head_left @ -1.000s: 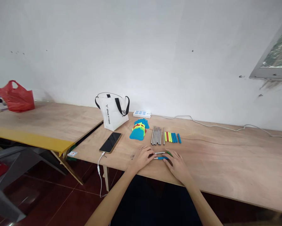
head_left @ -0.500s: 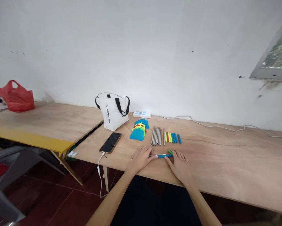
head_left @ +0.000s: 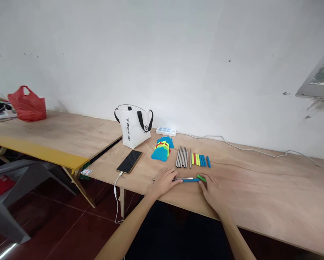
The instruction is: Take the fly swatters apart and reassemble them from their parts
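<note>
On the table near its front edge, my left hand [head_left: 165, 181] rests with curled fingers on a thin metal rod [head_left: 185, 178] and the left end of a blue tube [head_left: 191, 180] lying alongside it. My right hand [head_left: 211, 188] has its fingers bent over a short green tube [head_left: 201, 178], its thumb at the blue tube's right end. Beyond the hands lie a row of grey metal tubes [head_left: 182, 157] and a row of short yellow, red and blue tubes [head_left: 198, 159]. One blue piece [head_left: 208, 161] sits slightly apart at the right.
A stack of blue, yellow and red flat pieces [head_left: 160, 154] lies left of the tubes. Further left are a phone [head_left: 129, 161] on a white cable and a white bag [head_left: 135, 128]. A power strip [head_left: 166, 131] stands by the wall. A red plastic bag [head_left: 29, 108] sits on another table.
My right hand has shifted right, away from the left, so more of the blue and green tubes shows between them. My left hand stays nearly in place. The view has turned slightly left.
</note>
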A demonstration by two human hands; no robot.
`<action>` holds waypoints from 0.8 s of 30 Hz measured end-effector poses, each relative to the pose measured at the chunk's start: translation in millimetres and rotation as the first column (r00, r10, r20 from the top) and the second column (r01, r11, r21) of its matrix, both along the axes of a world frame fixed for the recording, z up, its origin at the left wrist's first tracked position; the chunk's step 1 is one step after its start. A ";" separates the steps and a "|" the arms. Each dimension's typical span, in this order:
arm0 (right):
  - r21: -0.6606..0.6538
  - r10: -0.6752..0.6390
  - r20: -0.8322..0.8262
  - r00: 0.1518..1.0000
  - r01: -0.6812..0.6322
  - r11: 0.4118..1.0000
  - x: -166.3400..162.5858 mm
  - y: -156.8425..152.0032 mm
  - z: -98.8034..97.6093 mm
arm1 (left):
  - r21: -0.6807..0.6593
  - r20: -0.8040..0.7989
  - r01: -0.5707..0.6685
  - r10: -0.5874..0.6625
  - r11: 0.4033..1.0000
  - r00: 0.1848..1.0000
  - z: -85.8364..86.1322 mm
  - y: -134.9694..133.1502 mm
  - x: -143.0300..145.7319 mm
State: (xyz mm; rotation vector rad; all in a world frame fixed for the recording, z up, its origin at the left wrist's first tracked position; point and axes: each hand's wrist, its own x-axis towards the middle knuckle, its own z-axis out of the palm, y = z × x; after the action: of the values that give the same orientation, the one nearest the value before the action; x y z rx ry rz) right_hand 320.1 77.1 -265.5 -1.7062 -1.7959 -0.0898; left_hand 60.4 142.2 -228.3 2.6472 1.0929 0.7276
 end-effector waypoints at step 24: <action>-0.008 0.221 -0.050 0.974 -0.221 0.975 -7.4 -0.7 6.6 | -0.046 0.099 0.084 -0.079 0.995 0.992 3.2 1.3 -1.4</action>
State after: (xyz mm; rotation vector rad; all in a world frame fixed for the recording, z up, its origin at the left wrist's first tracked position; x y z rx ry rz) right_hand 312.6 76.5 -258.9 -1.4928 -1.9398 0.0589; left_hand 59.0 143.5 -225.1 2.5681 0.9585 0.7930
